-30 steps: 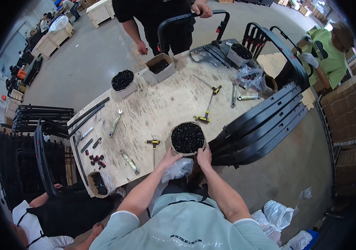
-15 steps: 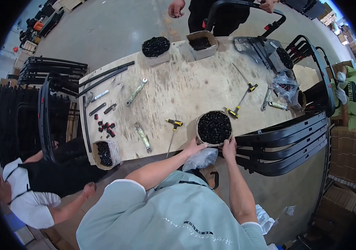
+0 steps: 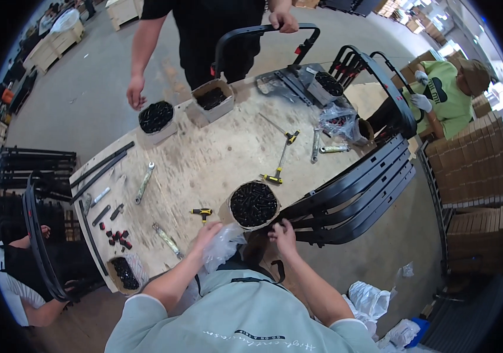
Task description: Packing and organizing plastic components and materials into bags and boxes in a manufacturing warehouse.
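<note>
A box of small black parts [image 3: 254,203] stands at the table's near edge in front of me. Just left of it, my left hand [image 3: 208,235] is closed on a crumpled clear plastic bag [image 3: 221,247], which hangs below the edge. On the other side, my right hand [image 3: 283,236] is off the box, its fingers loosely curled and apart, close to the ends of stacked black tubular frames [image 3: 351,200]. I make out nothing in that hand. A yellow-and-black T-handle wrench [image 3: 202,212] lies near my left hand, and another T-handle wrench [image 3: 272,178] lies beyond the box.
Wrenches [image 3: 144,183] and red-and-black pieces [image 3: 120,237] lie on the wooden table [image 3: 204,159]. More boxes of parts [image 3: 156,117] line its far side. Across it, a person's hand [image 3: 284,21] holds a black frame [image 3: 268,29]. Other people are at left and right.
My right hand has let go of the box and drawn back slightly. My left hand has shifted from the box to the plastic bag. The view has turned, showing more at the right.
</note>
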{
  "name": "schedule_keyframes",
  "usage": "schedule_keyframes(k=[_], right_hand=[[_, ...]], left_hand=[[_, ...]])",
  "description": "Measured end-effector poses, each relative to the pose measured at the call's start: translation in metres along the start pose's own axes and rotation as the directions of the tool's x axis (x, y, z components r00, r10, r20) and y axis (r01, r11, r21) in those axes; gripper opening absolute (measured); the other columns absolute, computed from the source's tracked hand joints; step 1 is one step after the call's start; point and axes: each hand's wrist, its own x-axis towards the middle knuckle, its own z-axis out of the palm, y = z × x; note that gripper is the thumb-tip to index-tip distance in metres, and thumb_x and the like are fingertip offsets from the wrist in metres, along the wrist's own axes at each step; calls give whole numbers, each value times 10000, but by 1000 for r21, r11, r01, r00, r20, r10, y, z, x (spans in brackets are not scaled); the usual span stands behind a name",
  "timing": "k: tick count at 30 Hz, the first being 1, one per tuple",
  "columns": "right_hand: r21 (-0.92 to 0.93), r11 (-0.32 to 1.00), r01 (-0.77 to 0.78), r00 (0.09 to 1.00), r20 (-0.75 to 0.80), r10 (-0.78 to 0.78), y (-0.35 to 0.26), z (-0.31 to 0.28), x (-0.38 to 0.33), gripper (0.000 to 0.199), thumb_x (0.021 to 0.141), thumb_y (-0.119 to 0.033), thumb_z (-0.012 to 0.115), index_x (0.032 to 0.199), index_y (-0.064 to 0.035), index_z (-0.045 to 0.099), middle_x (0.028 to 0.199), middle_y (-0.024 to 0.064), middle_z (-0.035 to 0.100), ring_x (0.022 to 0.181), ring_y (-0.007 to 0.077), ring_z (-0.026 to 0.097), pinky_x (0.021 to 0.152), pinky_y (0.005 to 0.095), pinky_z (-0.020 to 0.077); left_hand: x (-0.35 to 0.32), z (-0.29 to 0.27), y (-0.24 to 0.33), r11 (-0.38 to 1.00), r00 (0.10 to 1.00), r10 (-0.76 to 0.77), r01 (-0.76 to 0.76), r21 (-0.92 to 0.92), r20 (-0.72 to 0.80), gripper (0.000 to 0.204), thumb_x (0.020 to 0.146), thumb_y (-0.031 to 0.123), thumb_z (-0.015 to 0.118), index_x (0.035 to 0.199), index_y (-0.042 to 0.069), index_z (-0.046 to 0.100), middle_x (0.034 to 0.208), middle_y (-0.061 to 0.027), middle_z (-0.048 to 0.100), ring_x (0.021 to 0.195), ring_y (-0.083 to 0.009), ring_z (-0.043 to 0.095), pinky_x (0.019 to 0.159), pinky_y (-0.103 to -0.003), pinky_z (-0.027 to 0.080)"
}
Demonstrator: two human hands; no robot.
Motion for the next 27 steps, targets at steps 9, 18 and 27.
schedule_keyframes(k=[9, 18, 27], right_hand=[[59, 934, 353, 886, 300, -354, -71, 73, -91, 697, 864, -92, 572, 1437, -24, 181, 1306, 153, 436, 1151, 227, 488, 975, 334, 400], [169, 925, 341, 940, -39, -339, -68, 49, -97, 421, 854, -103, 579, 1243, -19, 443, 1081, 51, 555, 958, 125, 538, 843, 284, 454], [515, 817, 260, 959, -43, -279, -65, 39, -121, 406, 890, -144, 536, 1276, -56, 443, 1190, 41, 511, 1090, 154, 491, 937, 301, 398]], left_hand=[[-30, 78, 100, 926, 960, 267, -279, -255, -83, 195, 905, 174, 544, 874, 7, 641, 789, -12, 608, 714, -95, 549, 663, -251, 457], [-50, 108, 86, 818, 782, 520, -571, 62, 342, 217, 900, 131, 502, 1024, -32, 575, 974, -106, 574, 909, -183, 553, 809, -292, 435], [-54, 127, 84, 415, 431, 696, -894, 168, 575, 419, 825, 222, 596, 1160, -10, 502, 1106, -192, 512, 1040, -350, 487, 917, -397, 383]])
